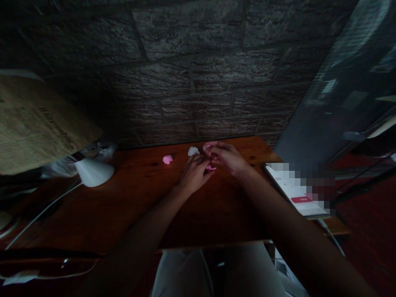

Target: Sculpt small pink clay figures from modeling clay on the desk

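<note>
Stone wall, wood table below. R hand & L hand over it, part-curled, v. close. White lump just past L hand, pink lump left of that. Pink piece pinched b/w L thumb & fingers; tiny pink bit at R fingertips, prob. held. Likely light, soft; take edges gently.

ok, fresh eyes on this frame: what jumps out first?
Probably the bright pink, crumpled lump on the brown wooden table, just left of the person's bare left hand. Pink material also shows at that hand, near the bare right hand, with a white, irregular lump just beyond. Then the bright white flat screen by the table's right edge.
</note>
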Demonstrator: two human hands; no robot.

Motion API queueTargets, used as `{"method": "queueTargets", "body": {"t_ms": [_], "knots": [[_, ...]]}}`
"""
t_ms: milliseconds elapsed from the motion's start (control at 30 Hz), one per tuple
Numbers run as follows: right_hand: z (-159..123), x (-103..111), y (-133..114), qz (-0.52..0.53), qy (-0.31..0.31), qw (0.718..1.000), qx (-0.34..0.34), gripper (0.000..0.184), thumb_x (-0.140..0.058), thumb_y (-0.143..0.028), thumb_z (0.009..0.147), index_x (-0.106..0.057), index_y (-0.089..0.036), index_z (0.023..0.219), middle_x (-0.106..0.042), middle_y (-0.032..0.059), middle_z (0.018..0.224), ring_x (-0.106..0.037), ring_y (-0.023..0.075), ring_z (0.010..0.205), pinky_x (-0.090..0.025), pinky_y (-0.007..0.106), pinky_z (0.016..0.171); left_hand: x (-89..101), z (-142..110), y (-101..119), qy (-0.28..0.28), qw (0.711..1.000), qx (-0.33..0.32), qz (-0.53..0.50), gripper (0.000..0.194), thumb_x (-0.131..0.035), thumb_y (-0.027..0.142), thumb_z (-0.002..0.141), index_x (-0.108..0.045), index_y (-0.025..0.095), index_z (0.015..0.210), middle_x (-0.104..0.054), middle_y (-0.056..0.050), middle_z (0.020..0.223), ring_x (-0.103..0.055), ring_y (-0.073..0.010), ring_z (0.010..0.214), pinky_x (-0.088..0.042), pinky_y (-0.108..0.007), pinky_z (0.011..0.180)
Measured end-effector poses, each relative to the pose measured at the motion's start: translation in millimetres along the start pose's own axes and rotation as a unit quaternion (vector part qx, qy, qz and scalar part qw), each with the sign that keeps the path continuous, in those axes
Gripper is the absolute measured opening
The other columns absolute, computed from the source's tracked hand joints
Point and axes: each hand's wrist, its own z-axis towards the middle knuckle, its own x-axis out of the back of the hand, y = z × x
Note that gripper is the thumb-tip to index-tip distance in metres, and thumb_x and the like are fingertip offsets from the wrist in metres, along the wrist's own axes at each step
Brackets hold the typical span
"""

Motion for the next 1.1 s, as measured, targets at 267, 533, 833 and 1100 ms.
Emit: {"method": "queueTargets", "body": {"t_ms": [267,533,833,1100], "knots": [[4,4,2,0.003,0.025,0.999,-0.025,0.02,-0.084,-0.019,0.065,-0.076,-0.019,0.084,-0.072,0.0001,0.074,-0.051,0.0071,0.054,-0.047,0.019,0.051,0.4,0,-4,-0.01,0.998,-0.037,-0.059,0.011,-0.072,0.014,0.089,-0.076,0.022,0.095,-0.079,-0.006,0.108,-0.069,-0.0271,0.107,-0.049,-0.05,0.101],[1,0,-4,0.013,0.062,0.997,-0.044,0.017,-0.081,-0.017,0.066,-0.077,-0.02,0.083,-0.073,-0.0009,0.075,-0.053,0.0068,0.056,-0.048,0.018,0.053,4.2,1,-2,-0.029,0.996,-0.02,-0.081,0.012,-0.073,0.013,0.088,-0.077,0.022,0.095,-0.08,-0.007,0.107,-0.07,-0.0281,0.108,-0.048,-0.049,0.101],[-1,2,-3,0.011,0.039,0.999,-0.009,0.026,-0.083,-0.022,0.064,-0.075,-0.021,0.089,-0.073,-0.0008,0.076,-0.055,0.0082,0.058,-0.048,0.021,0.055,1.7,2,-3,0.011,0.987,0.016,-0.162,0.012,-0.069,0.013,0.09,-0.077,0.022,0.091,-0.08,-0.007,0.107,-0.072,-0.0246,0.104,-0.053,-0.046,0.1],[0,6,-10,0.02,0.042,0.999,0.021,0.03,-0.087,-0.029,0.063,-0.075,-0.023,0.091,-0.076,0.0008,0.085,-0.055,0.0086,0.06,-0.048,0.023,0.059,19.7,1,-11,0.097,0.778,0.293,-0.546,0.021,-0.077,0.035,0.083,-0.076,0.019,0.097,-0.08,-0.007,0.094,-0.076,-0.0206,0.089,-0.06,-0.035,0.082]]}}
